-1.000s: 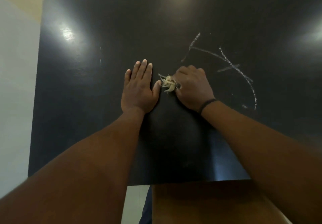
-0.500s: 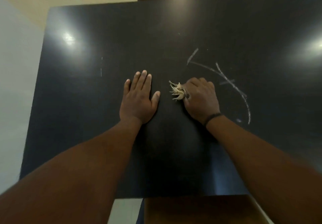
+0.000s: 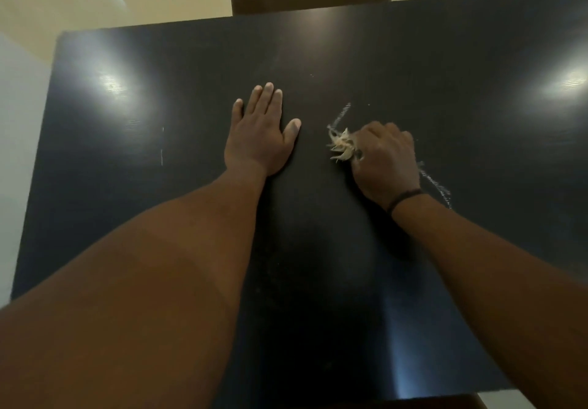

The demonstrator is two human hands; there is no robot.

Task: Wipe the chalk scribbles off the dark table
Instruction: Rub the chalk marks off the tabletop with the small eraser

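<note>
From the head view, the left hand (image 3: 259, 136) lies flat on the dark table (image 3: 413, 58), palm down, fingers straight and close together, thumb spread out to its right. Its forearm runs back toward the camera, low and to the left. The right hand (image 3: 383, 162) is curled into a fist pressed to the tabletop, knuckles up, gripping a pale frayed wad (image 3: 342, 147) whose ragged fibres stick out past the thumb side. What the wad is made of cannot be told. A dark band (image 3: 404, 198) circles the right wrist.

Compared with a second ago, the right hand has travelled away from the left hand: then the wad sat almost against the left thumb, and now a clear strip of bare table separates them. The long curved chalk line and the short cross stroke that then lay open beyond the right hand are now mostly covered by it or gone; which, the fist hides. The left hand has kept its flat pose.

Of the chalk scribbles (image 3: 342, 114), one short stroke shows just beyond the wad, slanting away from the fist. Another stretch (image 3: 437, 187) emerges from under the outer edge of the right hand and runs back beside the wrist. Well to the left of the left hand lies a thin faint vertical mark (image 3: 162, 149).
</note>
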